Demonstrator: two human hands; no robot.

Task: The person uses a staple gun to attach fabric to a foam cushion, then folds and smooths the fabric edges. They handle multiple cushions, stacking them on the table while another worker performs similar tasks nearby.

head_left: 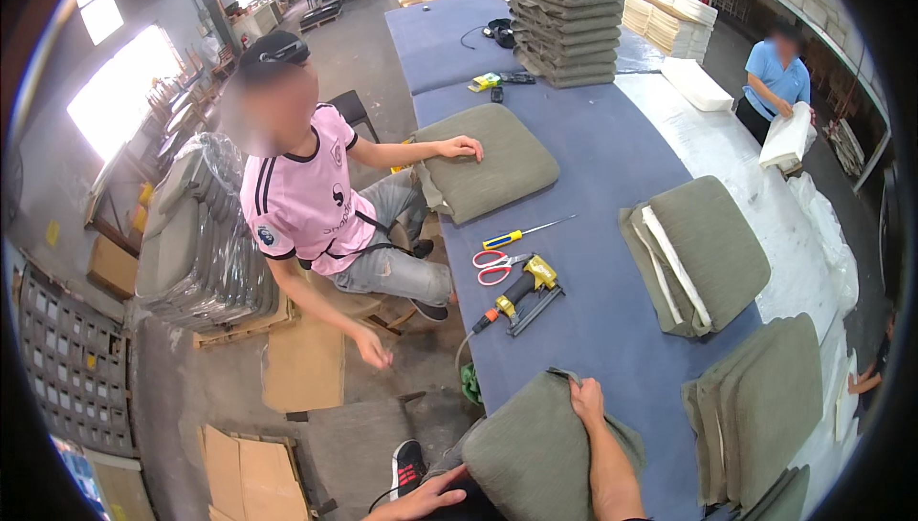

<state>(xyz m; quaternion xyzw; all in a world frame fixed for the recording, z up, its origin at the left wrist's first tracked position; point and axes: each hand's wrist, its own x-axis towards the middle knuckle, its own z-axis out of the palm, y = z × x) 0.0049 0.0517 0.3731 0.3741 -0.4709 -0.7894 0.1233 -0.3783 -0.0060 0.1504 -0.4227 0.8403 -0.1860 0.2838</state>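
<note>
Seat cushion [526, 449], covered in grey-green fabric: located between the two hands, at the near edge of the blue-covered worktable [612, 320], partly overhanging it. Right hand [593, 404]: fingers bent over and clamped on the cushion's right-hand edge, where loose fabric is gathered. Left hand [430, 499]: fingers against the cushion's near left edge; whether they are closed on it cannot be told.

Surroundings: ahead of the right fingers and slightly to their left, a yellow-and-black pneumatic staple gun [529, 293] lies on the worktable; its air hose [462, 351] drops over the edge. Beyond it lie red-handled scissors [494, 270] and a yellow-handled screwdriver [516, 235]. To the right of the right fingers stands a near cushion stack [779, 387]; further ahead on that side, a second cushion pile [712, 244] shows white edging. Well ahead of both hands is a tall cushion stack [564, 29]. A seated co-worker in a pink shirt [311, 177] occupies the space forward and left of the left fingers, one hand on another cushion [507, 167].

Containers: well to the left of the left fingers, clear plastic film [210, 263] encloses stacked cushions on a wooden pallet [246, 325].
</note>
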